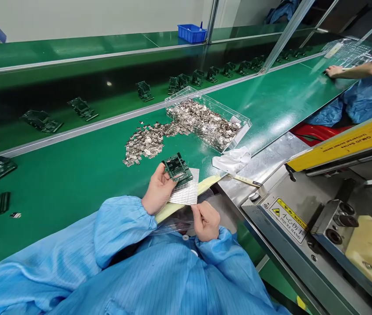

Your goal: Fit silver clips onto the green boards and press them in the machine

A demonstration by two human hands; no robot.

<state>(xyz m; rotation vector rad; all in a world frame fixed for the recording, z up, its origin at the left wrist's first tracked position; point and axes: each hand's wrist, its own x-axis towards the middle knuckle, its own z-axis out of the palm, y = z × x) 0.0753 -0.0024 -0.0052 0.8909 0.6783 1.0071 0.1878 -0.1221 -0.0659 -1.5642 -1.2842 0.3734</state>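
Observation:
My left hand [159,191] is closed around the edge of a green circuit board [177,168], held tilted above the bench. Partly behind and below the board lies a white sheet of small labels [191,189] with ruled lines. At this sheet's lower corner, the thumb and forefinger of my right hand [206,221] are pinched together. Whether a single label sits between those fingertips is too small to tell. Just beyond the board, small silvery metal pieces [146,142] are heaped on the green bench, next to a clear plastic box [243,127] full of them.
More circuit boards [82,108] stand along the back ledge and at the left. A white cloth [232,160] and a pen-like tool [248,180] lie right of me, beside a machine [304,210] with a hand-injury warning. A co-worker's hand [334,71] is far right.

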